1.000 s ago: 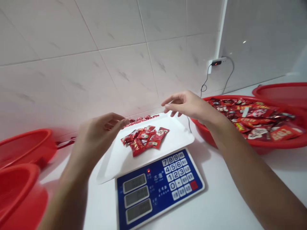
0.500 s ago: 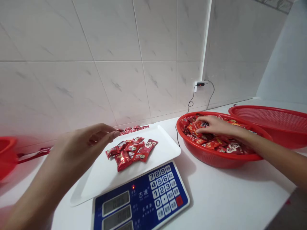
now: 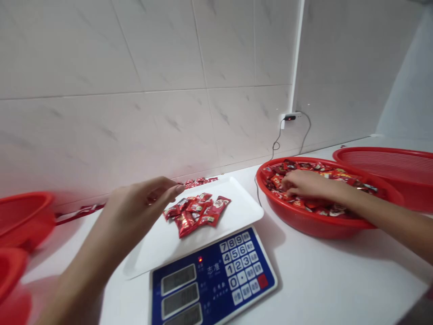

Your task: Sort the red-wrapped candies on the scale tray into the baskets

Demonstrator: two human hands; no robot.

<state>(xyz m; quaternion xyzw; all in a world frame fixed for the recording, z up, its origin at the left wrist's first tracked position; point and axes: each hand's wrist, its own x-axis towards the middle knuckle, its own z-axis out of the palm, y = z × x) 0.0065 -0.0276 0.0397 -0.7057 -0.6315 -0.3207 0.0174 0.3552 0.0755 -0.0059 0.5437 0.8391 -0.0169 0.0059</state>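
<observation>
A small heap of red candy packets (image 3: 198,211) lies on the white tray (image 3: 237,198) of a blue-faced electronic scale (image 3: 213,280). My left hand (image 3: 135,212) hovers just left of the heap, fingers loosely curled with thumb and fingertips close together, nothing visible in them. My right hand (image 3: 306,185) reaches into the red basket (image 3: 324,223) full of red candy packets (image 3: 304,169), palm down, fingers curled among the packets; what they grip is hidden.
A second red basket (image 3: 392,167) stands behind the first at the right. Red basins (image 3: 23,216) sit at the left edge. A plug and cord (image 3: 287,124) hang on the tiled wall. A few packets (image 3: 199,181) lie behind the tray.
My right hand moved from above the scale tray into the red basket and now digs among the packets. My left hand stayed beside the heap. The view shifted right.
</observation>
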